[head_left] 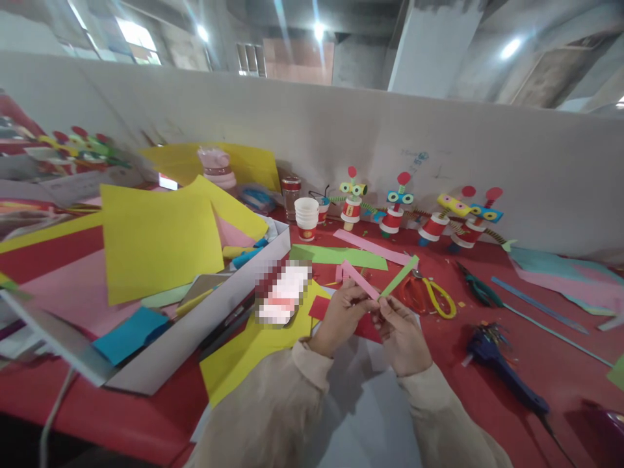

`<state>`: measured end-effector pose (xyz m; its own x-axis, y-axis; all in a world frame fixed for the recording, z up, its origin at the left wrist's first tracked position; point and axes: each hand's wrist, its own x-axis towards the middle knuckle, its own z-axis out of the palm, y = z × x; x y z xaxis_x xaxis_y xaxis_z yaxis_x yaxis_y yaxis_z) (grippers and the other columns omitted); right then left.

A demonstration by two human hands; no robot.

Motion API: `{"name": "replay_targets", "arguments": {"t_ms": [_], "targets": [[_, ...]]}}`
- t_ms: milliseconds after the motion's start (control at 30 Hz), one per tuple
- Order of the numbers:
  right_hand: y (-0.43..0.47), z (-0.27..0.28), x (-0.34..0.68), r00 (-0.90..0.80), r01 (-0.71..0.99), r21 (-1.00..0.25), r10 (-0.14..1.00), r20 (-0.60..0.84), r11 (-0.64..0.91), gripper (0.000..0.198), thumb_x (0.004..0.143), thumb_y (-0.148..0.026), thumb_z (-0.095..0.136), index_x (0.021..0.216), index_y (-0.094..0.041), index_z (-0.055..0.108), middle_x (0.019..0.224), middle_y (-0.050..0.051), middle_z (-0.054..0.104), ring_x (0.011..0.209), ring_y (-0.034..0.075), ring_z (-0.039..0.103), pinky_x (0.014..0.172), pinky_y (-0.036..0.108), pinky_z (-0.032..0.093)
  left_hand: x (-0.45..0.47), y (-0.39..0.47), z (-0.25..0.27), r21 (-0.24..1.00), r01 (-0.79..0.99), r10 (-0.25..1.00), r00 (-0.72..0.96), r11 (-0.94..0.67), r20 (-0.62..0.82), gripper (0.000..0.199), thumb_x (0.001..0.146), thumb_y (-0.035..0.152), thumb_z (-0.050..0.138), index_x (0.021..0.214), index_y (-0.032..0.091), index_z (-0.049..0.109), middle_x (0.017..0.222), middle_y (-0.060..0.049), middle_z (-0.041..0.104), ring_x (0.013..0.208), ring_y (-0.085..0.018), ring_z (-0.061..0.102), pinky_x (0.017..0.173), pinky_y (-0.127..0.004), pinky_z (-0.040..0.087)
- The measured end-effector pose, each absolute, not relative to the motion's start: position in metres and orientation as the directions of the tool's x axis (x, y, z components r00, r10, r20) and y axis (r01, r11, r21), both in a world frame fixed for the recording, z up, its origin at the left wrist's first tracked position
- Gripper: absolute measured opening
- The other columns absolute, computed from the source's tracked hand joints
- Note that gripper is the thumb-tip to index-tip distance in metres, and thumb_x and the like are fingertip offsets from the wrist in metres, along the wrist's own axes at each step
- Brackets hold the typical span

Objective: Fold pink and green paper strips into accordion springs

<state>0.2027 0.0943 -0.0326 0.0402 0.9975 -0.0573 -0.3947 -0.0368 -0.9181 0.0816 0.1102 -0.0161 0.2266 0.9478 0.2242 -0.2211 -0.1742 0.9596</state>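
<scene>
A pink paper strip (pixel 359 279) and a green paper strip (pixel 400 275) meet in a V at my fingertips, pointing away from me. My left hand (pixel 342 315) is closed, its fingers pinching near the pink strip's lower end. My right hand (pixel 403 335) is closed too, with thumb and finger pressed on the spot where the strips cross. Part of the join is hidden by the fingers. Beneath my hands lie a red paper piece (pixel 319 307), yellow paper (pixel 253 361) and a white sheet (pixel 363 403). Just beyond the right hand are yellow-and-red-handled scissors (pixel 441 299).
At left a white box (pixel 160 354) holds coloured paper, beside a blurred phone-like object (pixel 285 292). Paper cups (pixel 307 218) and several cup figures (pixel 351 208) line the wall. Dark-green-handled pliers (pixel 480 286) and a blue glue gun (pixel 507 374) lie to the right.
</scene>
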Motion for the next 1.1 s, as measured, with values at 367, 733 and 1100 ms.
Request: {"name": "replay_targets", "arguments": {"t_ms": [367,733,1100], "targets": [[0.090,-0.026,0.200,0.044,0.045,-0.982,0.982,0.185,0.183,0.021,0.073,-0.039,0.063,0.069,-0.019,0.061,0.063,0.000,0.059,0.060,0.014,0.051,0.057,0.026,0.040,0.086,0.103,-0.012,0.893,-0.437,0.987,0.062,-0.106,0.148,0.015,0.070,0.027,0.066,0.060,0.016,0.062,0.070,-0.003,0.057,0.075,-0.016,0.053,0.072,-0.028,0.043],[0.091,-0.030,0.200,0.100,-0.012,-0.989,0.984,0.148,0.150,0.024,0.071,-0.039,0.066,0.085,-0.020,0.068,0.080,0.004,0.070,0.074,0.019,0.062,0.073,0.034,0.049,0.089,0.104,-0.011,0.868,-0.496,0.999,0.010,-0.040,0.052,0.019,0.064,0.031,0.071,0.059,0.014,0.066,0.076,-0.006,0.060,0.076,-0.016,0.056,0.067,-0.026,0.046],[0.092,-0.032,0.196,0.104,-0.174,-0.977,0.989,0.106,0.123,0.022,0.071,-0.033,0.068,0.089,-0.020,0.068,0.088,0.005,0.070,0.080,0.019,0.063,0.080,0.037,0.050,0.086,0.108,-0.020,0.891,-0.453,0.995,0.061,-0.045,0.081,0.022,0.069,0.036,0.067,0.071,0.014,0.067,0.078,-0.006,0.061,0.073,-0.015,0.056,0.067,-0.027,0.046]]}}
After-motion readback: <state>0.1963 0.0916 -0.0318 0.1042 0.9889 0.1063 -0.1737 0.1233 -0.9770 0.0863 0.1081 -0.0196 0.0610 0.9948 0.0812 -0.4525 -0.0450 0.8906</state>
